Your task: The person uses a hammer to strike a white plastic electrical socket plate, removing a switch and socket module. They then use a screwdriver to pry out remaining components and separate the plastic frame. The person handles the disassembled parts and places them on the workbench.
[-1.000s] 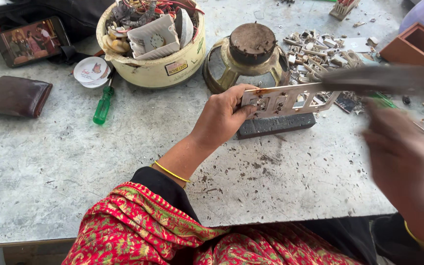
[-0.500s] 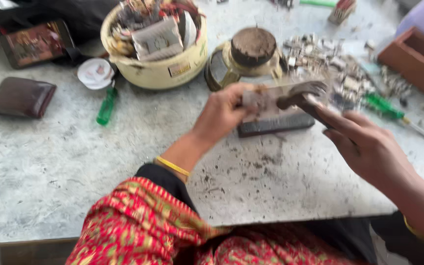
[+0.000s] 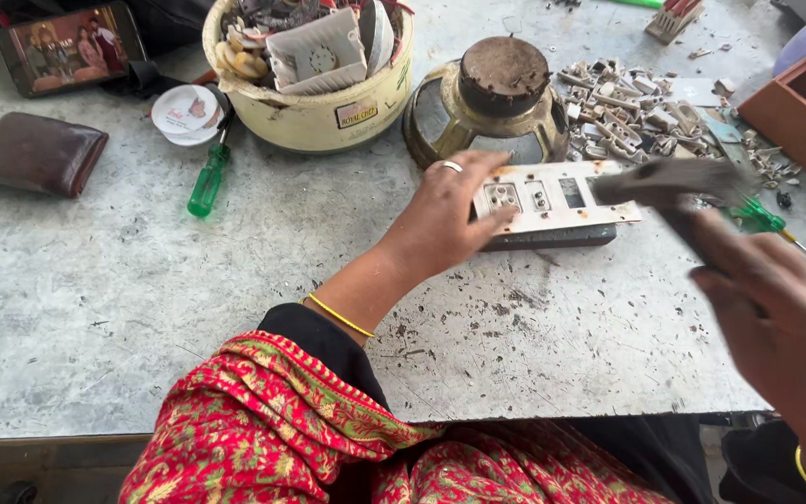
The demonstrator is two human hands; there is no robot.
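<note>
1. In the head view, we look down on a grey, mottled worktable (image 3: 123,308) that is scuffed and dusted with dark crumbs and flecks near its middle; its front edge runs across the lower part of the picture.
2. Our left hand (image 3: 445,219), a ring on one finger, lies with fingers closed over the left end of a white switch plate (image 3: 562,196), pressing it down on a dark flat block (image 3: 552,238) that rests on the table.
3. Our right hand (image 3: 776,317) is wrapped around the handle of a hammer (image 3: 669,182), which is blurred; its head sits over the right end of the plate. We cannot tell whether it touches the plate.
4. The two hands are apart, one at each end of the plate.
5. Behind the plate stands an old round speaker frame (image 3: 496,93), and to its right lies a heap of small pale broken parts (image 3: 627,117).
6. A cream bucket (image 3: 314,103) full of scrap sits at the back, with a white lid (image 3: 184,112) and a green-handled screwdriver (image 3: 207,177) beside it.
7. A brown wallet (image 3: 34,154) and a phone (image 3: 67,47) lie at the far left.
8. A second green screwdriver (image 3: 776,229) lies near the right hand, and a reddish-brown open box (image 3: 799,117) stands at the right edge.
9. A red patterned cloth (image 3: 263,429) covers our lap below the table edge.
</note>
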